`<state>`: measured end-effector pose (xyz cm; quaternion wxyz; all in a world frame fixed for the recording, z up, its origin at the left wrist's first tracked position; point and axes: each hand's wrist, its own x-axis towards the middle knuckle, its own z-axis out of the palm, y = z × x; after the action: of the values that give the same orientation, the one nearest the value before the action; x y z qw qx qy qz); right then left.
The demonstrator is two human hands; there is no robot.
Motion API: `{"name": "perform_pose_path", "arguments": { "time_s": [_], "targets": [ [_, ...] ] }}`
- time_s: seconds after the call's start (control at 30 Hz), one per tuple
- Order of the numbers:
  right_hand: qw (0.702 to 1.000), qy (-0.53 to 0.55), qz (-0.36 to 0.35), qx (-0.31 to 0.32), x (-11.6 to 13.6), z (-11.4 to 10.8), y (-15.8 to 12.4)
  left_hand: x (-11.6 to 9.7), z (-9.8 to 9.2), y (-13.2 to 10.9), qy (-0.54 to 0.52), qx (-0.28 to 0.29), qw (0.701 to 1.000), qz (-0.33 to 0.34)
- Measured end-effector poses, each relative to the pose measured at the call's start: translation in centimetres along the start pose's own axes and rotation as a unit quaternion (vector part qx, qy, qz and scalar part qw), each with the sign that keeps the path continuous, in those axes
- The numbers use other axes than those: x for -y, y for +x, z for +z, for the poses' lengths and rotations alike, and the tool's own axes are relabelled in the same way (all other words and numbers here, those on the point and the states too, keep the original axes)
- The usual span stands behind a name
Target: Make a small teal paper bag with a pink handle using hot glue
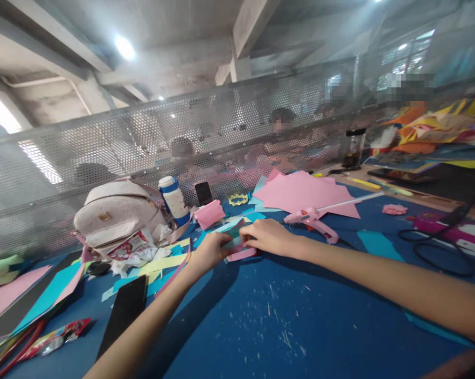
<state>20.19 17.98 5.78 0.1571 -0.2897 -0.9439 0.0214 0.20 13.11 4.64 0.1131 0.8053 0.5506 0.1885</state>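
My left hand (211, 250) is closed, its thumb and fingertips pinching a small piece of blue-green paper (234, 243). From the other side my right hand (265, 237) grips the same piece with bent fingers. Below the fingertips shows a pink strip (242, 255), partly hidden by the hands; whether it is joined to the blue-green piece I cannot tell. A pink glue gun (311, 219) with a long clear stick in its back lies just right of my right hand. Behind the hands are a folded pink paper stack (209, 213) and blue paper pieces.
A pale backpack (121, 210), a white and blue bottle (174, 200) and a phone (203, 193) stand along the perforated metal screen (229, 131). Pink sheets (300, 192) lie behind the glue gun. A dark flat slab (122, 310) sits by my left forearm. People are beyond the screen.
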Motion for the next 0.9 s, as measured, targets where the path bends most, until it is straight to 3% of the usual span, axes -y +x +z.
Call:
{"name": "perform_pose_path", "arguments": {
  "time_s": [0.53,0.9],
  "targets": [
    [0.991,-0.133,0.025,0.022,1.8,-0.4,-0.5,-1.2,0.5,-0.8,0.06,0.001,0.998,0.005],
    [0.999,-0.016,0.017,-0.04,-0.4,-0.2,0.0,-0.2,0.0,-0.5,0.049,-0.061,0.997,-0.008]
  ]
}}
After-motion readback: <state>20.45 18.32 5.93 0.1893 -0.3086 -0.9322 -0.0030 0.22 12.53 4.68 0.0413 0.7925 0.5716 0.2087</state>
